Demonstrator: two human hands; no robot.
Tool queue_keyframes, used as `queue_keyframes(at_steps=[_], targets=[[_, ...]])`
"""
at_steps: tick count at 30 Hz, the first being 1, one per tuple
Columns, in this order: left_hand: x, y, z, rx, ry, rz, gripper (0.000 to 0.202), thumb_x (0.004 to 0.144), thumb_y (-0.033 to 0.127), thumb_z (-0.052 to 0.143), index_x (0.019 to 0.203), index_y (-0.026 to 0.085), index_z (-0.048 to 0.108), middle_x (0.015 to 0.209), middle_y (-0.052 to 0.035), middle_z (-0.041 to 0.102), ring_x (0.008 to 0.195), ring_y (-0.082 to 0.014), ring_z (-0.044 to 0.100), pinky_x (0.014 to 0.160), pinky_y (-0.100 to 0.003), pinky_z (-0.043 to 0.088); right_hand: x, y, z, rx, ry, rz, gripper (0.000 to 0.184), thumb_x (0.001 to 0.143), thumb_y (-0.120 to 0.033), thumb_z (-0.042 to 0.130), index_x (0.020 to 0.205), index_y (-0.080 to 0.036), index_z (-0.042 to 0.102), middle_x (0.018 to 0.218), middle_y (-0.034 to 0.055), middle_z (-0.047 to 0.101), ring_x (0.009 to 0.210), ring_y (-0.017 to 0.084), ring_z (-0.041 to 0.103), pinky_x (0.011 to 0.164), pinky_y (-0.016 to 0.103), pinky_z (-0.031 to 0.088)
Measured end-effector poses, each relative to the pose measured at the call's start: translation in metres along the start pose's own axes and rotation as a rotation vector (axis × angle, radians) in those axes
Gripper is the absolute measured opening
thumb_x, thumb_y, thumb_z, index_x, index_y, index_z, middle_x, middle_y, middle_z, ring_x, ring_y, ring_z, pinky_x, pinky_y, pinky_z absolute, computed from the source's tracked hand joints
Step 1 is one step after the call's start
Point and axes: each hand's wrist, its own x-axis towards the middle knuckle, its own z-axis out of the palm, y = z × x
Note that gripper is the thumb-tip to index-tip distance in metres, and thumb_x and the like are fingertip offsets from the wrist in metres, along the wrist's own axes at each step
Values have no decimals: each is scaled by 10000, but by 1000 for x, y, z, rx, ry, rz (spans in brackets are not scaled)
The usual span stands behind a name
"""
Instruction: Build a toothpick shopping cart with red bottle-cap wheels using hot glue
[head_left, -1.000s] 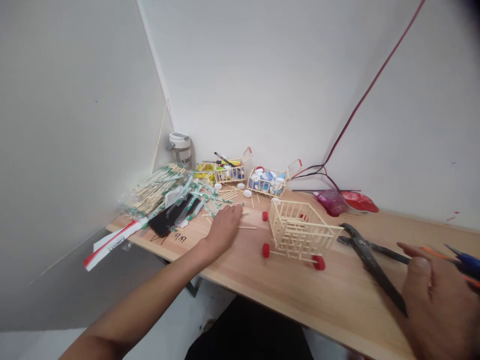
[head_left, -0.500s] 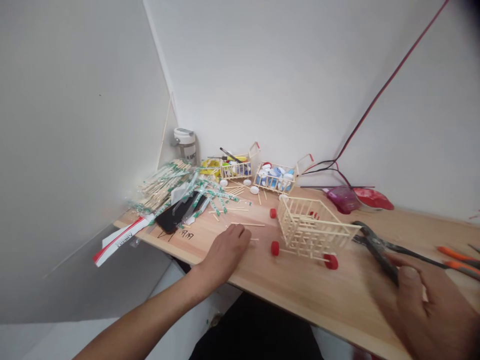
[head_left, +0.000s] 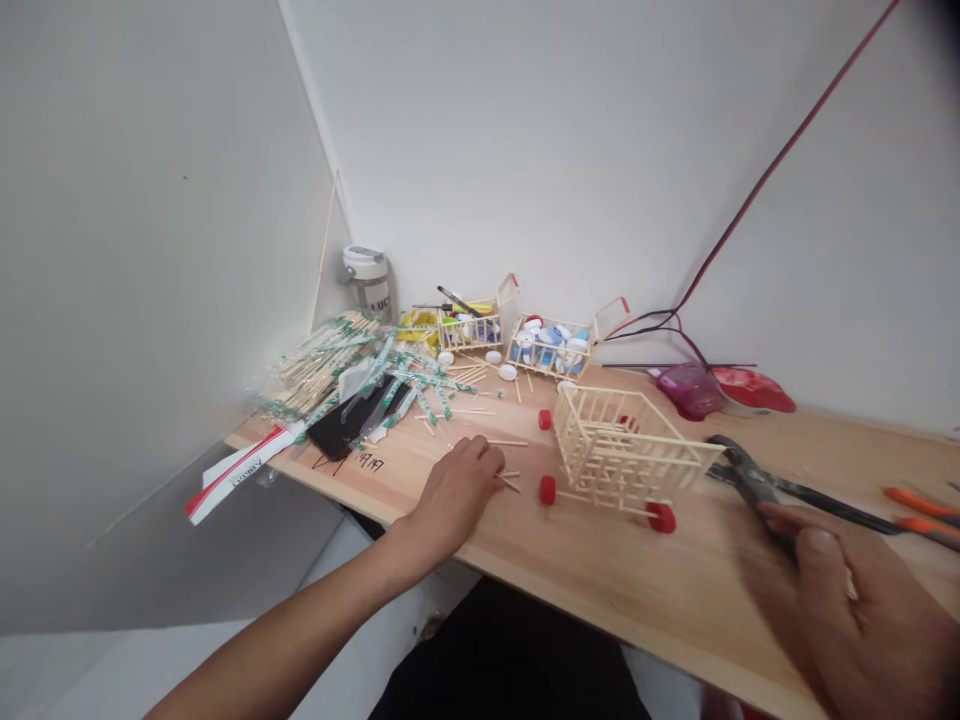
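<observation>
My left hand rests palm down on the wooden table, fingers bent together onto a few short wooden sticks that poke out from under the fingertips. Just right of it stands a stick-built cart with red wheels. My right hand lies at the lower right over the handles of black scissors. Its thumb is across one handle and its fingers are curled; the blades point toward the cart.
A pile of green-wrapped sticks and a black flat object lie at the left. Two small carts full of caps and a jar stand by the wall. Orange-handled tools and a pink and red item lie right.
My left hand drew back toward me, onto the short sticks. My right hand let go of the blue and orange tools and moved left over the scissors' handles.
</observation>
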Motion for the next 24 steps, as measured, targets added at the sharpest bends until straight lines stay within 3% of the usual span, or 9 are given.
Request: queue_keyframes(at_steps=[4,8,12,16,19,22,24], targets=[[-1,0,0,-27,-7,-5,79,944,212,527,897,198,589,996,-43,596,965,-212,542,802,-325,430,-1,-3,-1,-1,12,-13,412,940,-491,314,1036,-256,638,1094,81,690,1112,333,617,975,481,453],[-4,0,3,-99,78,52,88,903,260,611,957,191,603,1017,-50,609,977,-224,524,835,-342,426,-1,-7,-4,-29,-9,-26,383,914,-505,377,1034,-261,648,1123,74,695,1117,336,616,950,469,456],[-2,9,5,-166,118,101,289,840,348,704,1074,199,620,1092,-68,637,1047,-266,514,901,-398,419,6,-4,4,42,-165,-16,403,883,-574,470,1126,-298,638,1191,40,690,1102,309,634,929,448,489],[6,23,6,-216,78,110,383,790,389,758,1105,209,635,1124,-70,666,1070,-286,528,920,-425,418,16,1,24,228,-351,-52,546,805,-580,613,1229,-238,591,1213,98,678,997,287,684,879,437,540],[12,29,8,-250,47,116,422,764,359,787,1127,205,639,1096,-66,689,1048,-280,546,911,-419,427,20,-5,34,336,-450,-132,565,814,-524,638,1286,-225,554,1271,113,651,1076,283,665,906,422,541],[17,32,8,-290,50,148,470,770,300,784,1197,203,613,1130,-65,685,1076,-269,548,937,-406,426,20,-17,33,346,-494,-167,489,872,-466,589,1313,-263,540,1282,78,650,1095,260,658,918,399,532],[22,35,7,-290,30,168,457,784,270,767,1204,192,604,1162,-71,673,1091,-263,549,949,-398,426,20,-22,30,291,-465,-171,425,882,-451,562,1261,-258,567,1144,57,703,995,251,683,847,381,543]])
